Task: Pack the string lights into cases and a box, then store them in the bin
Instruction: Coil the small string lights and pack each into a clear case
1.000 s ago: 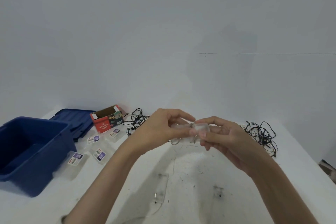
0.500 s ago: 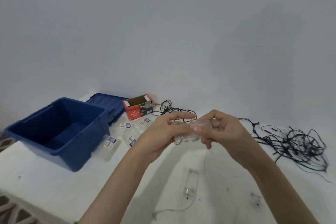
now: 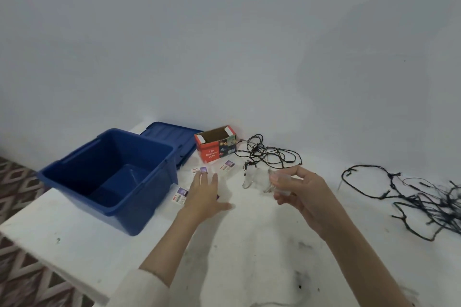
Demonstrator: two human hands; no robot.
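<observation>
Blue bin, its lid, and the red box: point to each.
blue bin (image 3: 134, 152), head view, inner far wall.
bin lid (image 3: 172, 134), head view, top surface.
red box (image 3: 210, 154), head view, printed front face.

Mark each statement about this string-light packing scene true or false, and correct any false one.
1. The blue plastic bin has its lid on. False: it is open, and the blue lid lies behind it.
2. The right hand holds a small clear plastic case. True.
3. The left hand grips the black string lights. False: its fingers are spread and hold nothing, over the labelled clear cases.
4. The red cardboard box is open at the top. True.
5. String lights lie inside the bin. False: none show in the bin; they lie on the white table.
</observation>
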